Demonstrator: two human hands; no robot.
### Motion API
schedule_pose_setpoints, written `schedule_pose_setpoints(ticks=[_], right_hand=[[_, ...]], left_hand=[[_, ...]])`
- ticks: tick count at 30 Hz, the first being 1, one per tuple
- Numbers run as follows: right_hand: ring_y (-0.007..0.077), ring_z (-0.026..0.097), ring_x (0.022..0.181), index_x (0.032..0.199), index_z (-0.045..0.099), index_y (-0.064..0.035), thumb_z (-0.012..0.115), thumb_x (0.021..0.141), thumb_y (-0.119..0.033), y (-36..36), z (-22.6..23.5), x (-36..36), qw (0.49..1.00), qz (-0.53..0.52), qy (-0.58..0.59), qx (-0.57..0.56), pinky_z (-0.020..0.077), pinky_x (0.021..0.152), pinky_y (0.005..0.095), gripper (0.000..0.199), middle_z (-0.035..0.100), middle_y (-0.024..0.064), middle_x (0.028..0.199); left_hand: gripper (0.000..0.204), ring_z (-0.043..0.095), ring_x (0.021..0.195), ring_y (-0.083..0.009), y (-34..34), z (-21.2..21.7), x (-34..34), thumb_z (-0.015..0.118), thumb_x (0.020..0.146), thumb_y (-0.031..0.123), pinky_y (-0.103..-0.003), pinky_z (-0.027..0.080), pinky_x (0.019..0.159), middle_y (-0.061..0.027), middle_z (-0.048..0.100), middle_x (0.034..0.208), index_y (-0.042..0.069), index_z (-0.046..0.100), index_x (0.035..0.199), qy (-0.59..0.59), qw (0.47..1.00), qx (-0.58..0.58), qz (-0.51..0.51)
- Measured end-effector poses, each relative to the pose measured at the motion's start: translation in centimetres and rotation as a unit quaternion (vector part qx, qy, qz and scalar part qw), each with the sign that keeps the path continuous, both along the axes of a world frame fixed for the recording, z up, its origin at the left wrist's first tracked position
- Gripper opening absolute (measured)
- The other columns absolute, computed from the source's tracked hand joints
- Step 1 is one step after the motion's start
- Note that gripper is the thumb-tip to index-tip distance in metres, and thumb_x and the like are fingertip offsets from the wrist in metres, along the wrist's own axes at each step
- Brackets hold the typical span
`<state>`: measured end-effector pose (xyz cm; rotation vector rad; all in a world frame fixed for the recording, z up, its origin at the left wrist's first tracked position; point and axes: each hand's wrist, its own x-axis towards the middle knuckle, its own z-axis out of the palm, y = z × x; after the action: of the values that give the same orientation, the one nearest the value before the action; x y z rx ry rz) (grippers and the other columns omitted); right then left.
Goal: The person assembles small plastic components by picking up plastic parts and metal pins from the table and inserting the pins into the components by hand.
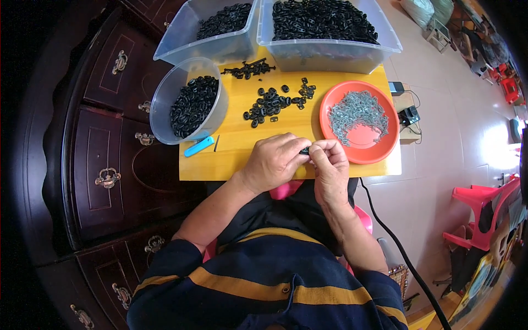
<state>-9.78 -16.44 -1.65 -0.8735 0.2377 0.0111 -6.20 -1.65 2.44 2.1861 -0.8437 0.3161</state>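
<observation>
My left hand (276,160) and my right hand (330,163) meet over the front edge of the yellow table (242,165). Between their fingertips is a small black plastic part (304,150), mostly covered by fingers. My left hand is closed on it, and my right thumb and forefinger pinch at the same spot. Whether the right fingers also hold a metal piece cannot be seen. Just beyond my hands lies a loose pile of black oval plastic parts (270,103). An orange-red plate (358,155) with many small silvery metal pieces (357,113) stands right of my right hand.
Two clear bins (330,58) of black parts stand at the back. A round clear tub (160,113) of black parts is at the left, near a blue-handled tool (199,147). Dark drawers (99,170) flank the left side; a black cable (396,242) runs at the right.
</observation>
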Motion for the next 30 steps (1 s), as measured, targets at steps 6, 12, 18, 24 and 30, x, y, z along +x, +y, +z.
schedule_pose_setpoints(ticks=[6,12,18,24,30], right_hand=[[0.0034,0.053,0.076,0.097,0.06,-0.005,0.064,0.095,-0.003,-0.03,0.11,-0.04,1.0,-0.003,0.0,-0.004,0.0435,0.069,0.0196,0.005,0.061,-0.0022,0.088],[0.0031,0.052,0.075,0.096,0.06,-0.0058,0.064,0.096,-0.004,-0.28,-0.14,0.11,1.0,0.003,-0.01,-0.007,0.0426,0.069,0.0196,0.004,0.061,-0.0027,0.087],[0.0026,0.05,0.073,0.096,0.061,-0.006,0.064,0.096,-0.005,-0.25,0.06,-0.01,1.0,0.011,0.007,-0.001,0.0411,0.067,0.0196,0.003,0.06,-0.0036,0.086],[0.0028,0.051,0.075,0.097,0.06,-0.0059,0.064,0.097,-0.006,-0.31,-0.13,0.09,1.0,0.011,0.005,0.002,0.0422,0.069,0.0197,0.004,0.061,-0.0028,0.087],[0.0034,0.053,0.077,0.098,0.06,-0.0059,0.064,0.097,-0.006,-0.27,0.04,0.2,1.0,0.011,-0.013,-0.003,0.0431,0.071,0.0202,0.004,0.061,-0.0025,0.089]], left_hand=[[0.022,0.066,0.073,-0.0304,0.08,-0.3,0.15,0.077,0.08,0.01,-0.038,0.053,0.063,-0.0113,0.065,0.081,0.006,0.067,0.098,0.026,1.0,-0.016,-0.001],[0.026,0.067,0.07,-0.0264,0.15,-0.56,0.43,0.081,0.078,0.005,-0.033,0.052,0.061,-0.0119,0.067,0.082,0.002,0.069,0.101,0.088,0.993,-0.08,-0.022],[0.022,0.067,0.072,-0.029,0.33,-0.63,0.56,0.079,0.08,0.009,-0.036,0.052,0.063,-0.0109,0.067,0.082,0.005,0.068,0.098,0.055,0.997,-0.054,-0.022],[0.025,0.067,0.07,-0.0221,0.53,-0.6,0.56,0.079,0.08,0.007,-0.032,0.053,0.061,-0.0088,0.067,0.081,0.004,0.069,0.103,0.128,0.988,-0.077,-0.033],[0.031,0.065,0.07,-0.0164,0.59,0.11,0.5,0.081,0.079,0.002,-0.028,0.053,0.064,-0.0078,0.068,0.084,0.003,0.07,0.108,0.153,0.984,-0.08,-0.031]])
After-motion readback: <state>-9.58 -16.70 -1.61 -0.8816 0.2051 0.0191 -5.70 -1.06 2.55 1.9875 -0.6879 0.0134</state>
